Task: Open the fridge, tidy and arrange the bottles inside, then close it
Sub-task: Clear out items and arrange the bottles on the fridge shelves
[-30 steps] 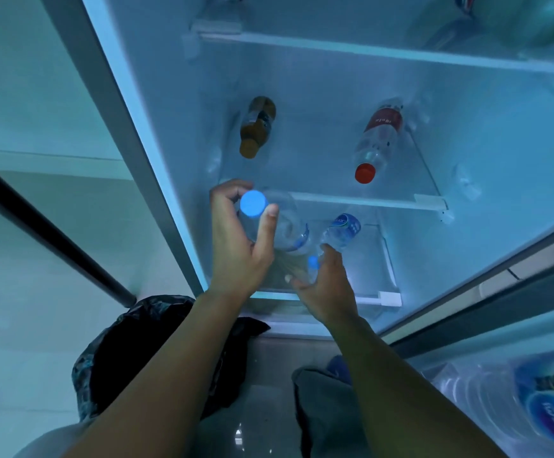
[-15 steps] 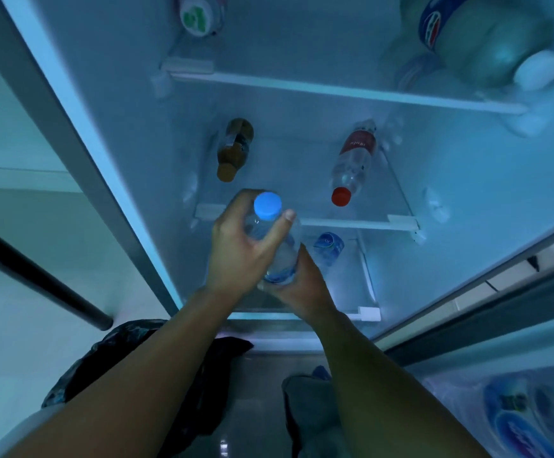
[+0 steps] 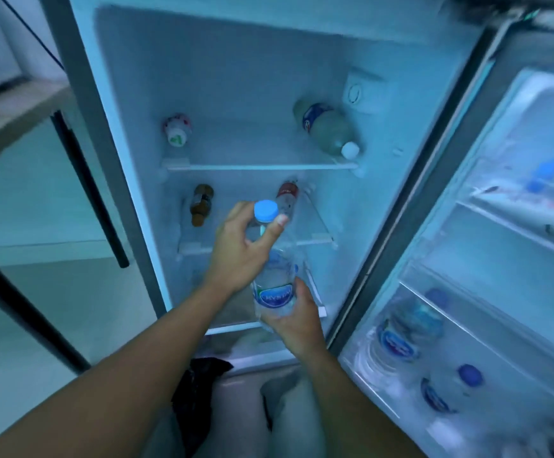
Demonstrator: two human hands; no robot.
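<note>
A person's left hand (image 3: 239,249) pinches the neck of a clear water bottle (image 3: 274,276) while the right hand (image 3: 297,320) cups its base, held upright before the open fridge (image 3: 236,77) — any slip could drop it onto the shelved bottles lying loose behind.

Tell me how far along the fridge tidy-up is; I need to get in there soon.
Done: the fridge door stands open. In hand: the left hand grips the neck and the right hand the base of a blue-capped water bottle. Left: the brown bottle, red-labelled bottle and large bottle lie on their sides; door unclosed.
</note>
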